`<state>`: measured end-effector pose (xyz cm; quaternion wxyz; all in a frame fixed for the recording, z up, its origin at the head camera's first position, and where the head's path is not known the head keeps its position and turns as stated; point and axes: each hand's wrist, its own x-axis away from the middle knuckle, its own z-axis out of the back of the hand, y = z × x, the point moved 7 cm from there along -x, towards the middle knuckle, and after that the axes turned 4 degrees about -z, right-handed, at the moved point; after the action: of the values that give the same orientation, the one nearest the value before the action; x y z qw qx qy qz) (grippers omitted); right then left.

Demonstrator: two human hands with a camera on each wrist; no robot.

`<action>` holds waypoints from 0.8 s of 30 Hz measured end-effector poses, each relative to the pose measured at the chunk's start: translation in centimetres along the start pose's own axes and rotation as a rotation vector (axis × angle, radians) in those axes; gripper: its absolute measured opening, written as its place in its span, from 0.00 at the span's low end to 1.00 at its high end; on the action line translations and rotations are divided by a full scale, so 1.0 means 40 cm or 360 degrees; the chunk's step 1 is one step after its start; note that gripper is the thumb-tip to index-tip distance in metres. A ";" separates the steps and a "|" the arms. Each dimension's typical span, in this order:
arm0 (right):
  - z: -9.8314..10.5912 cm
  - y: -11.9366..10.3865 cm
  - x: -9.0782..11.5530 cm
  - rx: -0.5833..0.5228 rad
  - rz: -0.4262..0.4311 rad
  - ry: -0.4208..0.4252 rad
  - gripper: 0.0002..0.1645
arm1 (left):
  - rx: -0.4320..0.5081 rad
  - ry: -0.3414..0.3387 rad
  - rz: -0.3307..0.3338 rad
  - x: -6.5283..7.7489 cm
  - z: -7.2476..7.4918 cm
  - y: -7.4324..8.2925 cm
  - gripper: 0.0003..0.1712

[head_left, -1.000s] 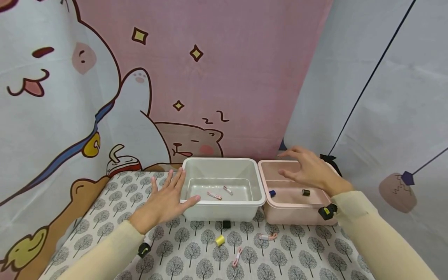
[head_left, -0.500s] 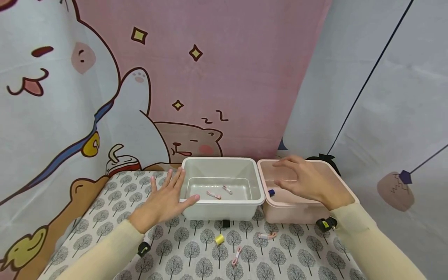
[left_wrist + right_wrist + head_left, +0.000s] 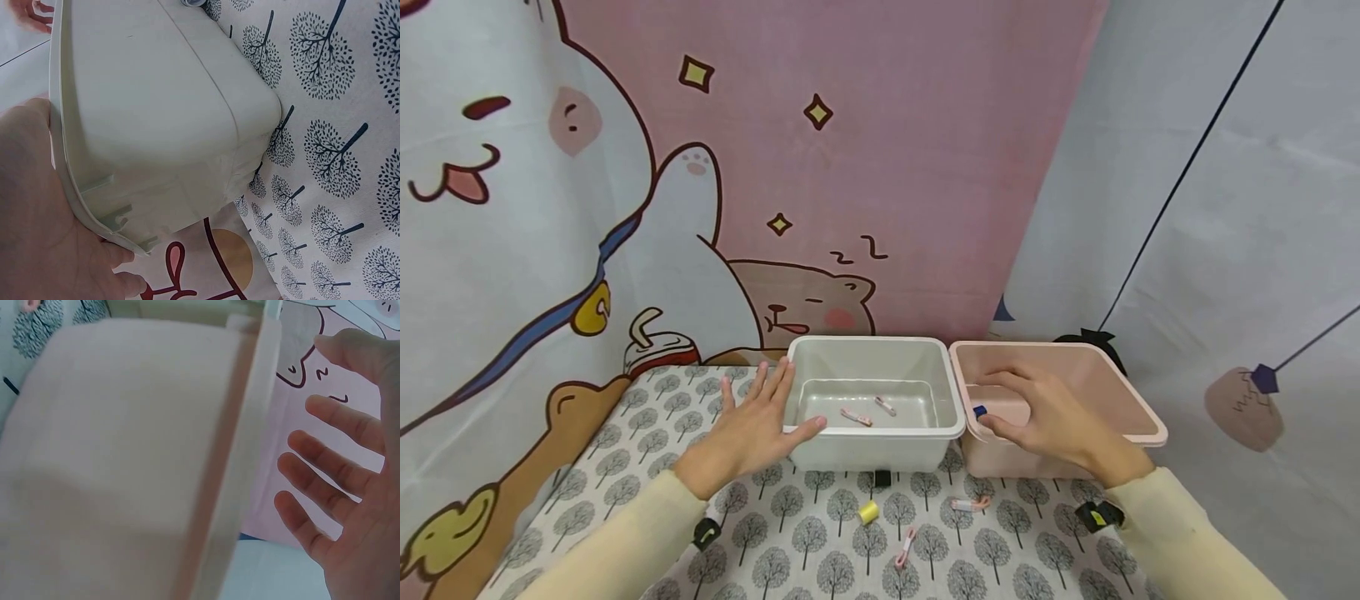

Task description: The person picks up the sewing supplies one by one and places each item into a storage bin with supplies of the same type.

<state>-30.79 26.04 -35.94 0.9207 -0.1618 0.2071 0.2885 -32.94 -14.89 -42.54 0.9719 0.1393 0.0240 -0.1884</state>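
My left hand [image 3: 741, 437] rests with spread, straight fingers at the left rim of the white bin [image 3: 872, 454]. In the left wrist view its palm lies along the rim of that bin. Over the pink bin [image 3: 1007, 461] is my right hand [image 3: 1052, 412], thumb and fingers apart with nothing between them. The right wrist view shows its fingers spread beside the rim. A blue thread spool [image 3: 980, 412] lies in the pink bin, just left of the right thumb. Inside the white bin are two small pink tied cord bundles [image 3: 856, 417].
On the tree-print cloth in front lie a yellow thread spool [image 3: 868, 512], a pink-and-white cord bundle [image 3: 972, 504] and a pink cord bundle [image 3: 905, 548]. A small black block [image 3: 882, 478] sits against the white bin's front. A cartoon-print curtain [image 3: 925, 167] hangs close behind both bins.
My right hand has moved down and slightly left over the pink bin, and the dark spool seen there earlier is now hidden behind it. My left hand has stayed at the white bin.
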 end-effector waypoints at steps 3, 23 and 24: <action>-0.005 -0.010 0.020 0.0063 -0.0021 0.0006 0.32 | 0.0005 0.0001 -0.0004 0.001 -0.001 0.001 0.71; -0.032 -0.125 0.102 0.0018 0.0158 0.0088 0.35 | 0.0002 -0.0016 -0.0004 0.002 0.001 -0.005 0.70; -0.032 -0.129 0.106 0.0013 0.0165 0.0097 0.35 | 0.0008 -0.0016 -0.0008 0.002 -0.001 -0.004 0.70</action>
<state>-24.91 23.45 -38.13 0.8985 -0.1557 0.2443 0.3298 -32.93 -15.03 -42.61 0.9711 0.1408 0.0190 -0.1915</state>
